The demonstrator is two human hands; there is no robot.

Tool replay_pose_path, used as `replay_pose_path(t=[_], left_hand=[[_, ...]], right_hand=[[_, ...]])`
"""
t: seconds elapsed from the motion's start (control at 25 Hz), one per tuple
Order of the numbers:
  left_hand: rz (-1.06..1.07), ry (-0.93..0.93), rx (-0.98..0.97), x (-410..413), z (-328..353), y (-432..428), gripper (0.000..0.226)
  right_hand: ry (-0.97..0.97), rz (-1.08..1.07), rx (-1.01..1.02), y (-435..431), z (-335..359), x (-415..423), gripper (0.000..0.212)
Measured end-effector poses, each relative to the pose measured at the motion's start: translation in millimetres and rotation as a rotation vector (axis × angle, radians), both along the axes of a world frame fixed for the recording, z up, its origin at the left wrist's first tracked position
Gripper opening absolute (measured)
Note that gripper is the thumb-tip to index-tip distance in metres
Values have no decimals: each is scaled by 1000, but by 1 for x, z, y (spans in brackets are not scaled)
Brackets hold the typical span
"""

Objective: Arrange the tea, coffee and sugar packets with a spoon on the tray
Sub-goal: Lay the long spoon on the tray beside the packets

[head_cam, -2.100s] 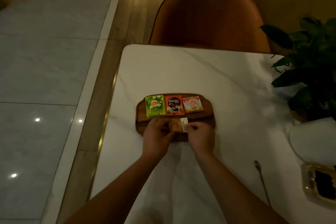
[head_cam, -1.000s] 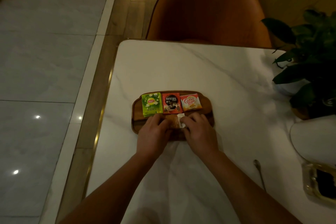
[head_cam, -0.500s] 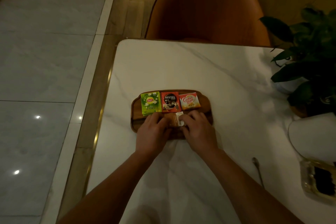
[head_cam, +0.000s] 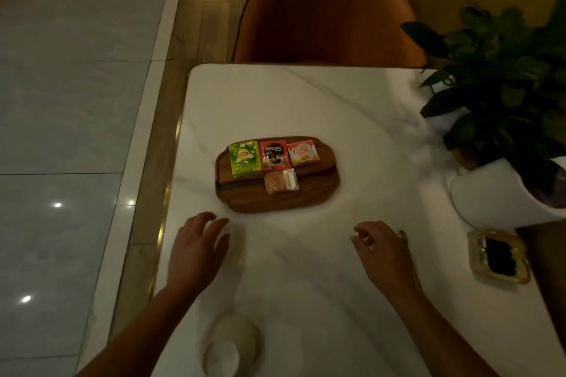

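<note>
Both hands pulled back off the tray (head_cam: 232,193) since earlier. Left hand (head_cam: 196,251) lower left of it, right hand (head_cam: 382,254) lower right, both loosely spread and empty. Tea (head_cam: 245,158), coffee (head_cam: 274,154), creamer (head_cam: 303,152) packets in a row at frame centre; sugar packets (head_cam: 280,181) just below. Spoon (head_cam: 405,239) mostly hidden behind right hand.

The tray (head_cam: 245,199) is dark, smooth wood with visible grain. The tabletop (head_cam: 306,101) looks like polished white marble. The packets (head_cam: 274,154) are glossy printed foil or paper.
</note>
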State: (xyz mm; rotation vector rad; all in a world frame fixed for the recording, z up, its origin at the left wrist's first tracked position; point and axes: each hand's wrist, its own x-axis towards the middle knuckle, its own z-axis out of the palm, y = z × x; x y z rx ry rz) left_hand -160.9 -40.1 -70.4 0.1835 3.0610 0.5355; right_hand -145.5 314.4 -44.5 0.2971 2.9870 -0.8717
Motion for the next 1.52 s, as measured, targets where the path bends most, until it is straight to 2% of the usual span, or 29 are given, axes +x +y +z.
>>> replay_pose_path(t=[0.16,0.28,0.4,0.6,0.76,1.04,1.2,1.28,1.32,1.44,1.48,1.52], left_hand=[[-26,-97,-55,23,-14,-16,59],[-46,-122,-82,28,-23,-20,64],[-15,-131,-76,31,-28,-20,63],[-29,-117,-90,30,-31,-20,62],[-25,-102,-89,31,-30,-19,63],[-6,-90,-80,26,-28,-19,61],[81,-163,18,14,-5,-12,47],[172,-217,116,7,14,-1,38],[224,-239,243,4,27,6,35],[375,-481,936,0,69,32,32],[401,-525,1072,0,79,40,28],[429,-521,1124,2,84,45,23]], right_hand=[[-47,-188,75,41,2,55,13],[-74,-179,234,63,-3,84,21],[-218,-238,336,75,-8,91,30],[-275,-221,361,73,-15,85,13],[-349,-242,371,75,-12,74,16],[-167,-102,270,47,13,49,10],[-26,104,256,9,33,30,6],[65,248,248,-16,43,22,5],[112,323,238,-29,48,17,4],[206,541,275,-67,62,3,6],[216,600,290,-76,65,-1,7],[216,644,305,-83,68,-5,7]])
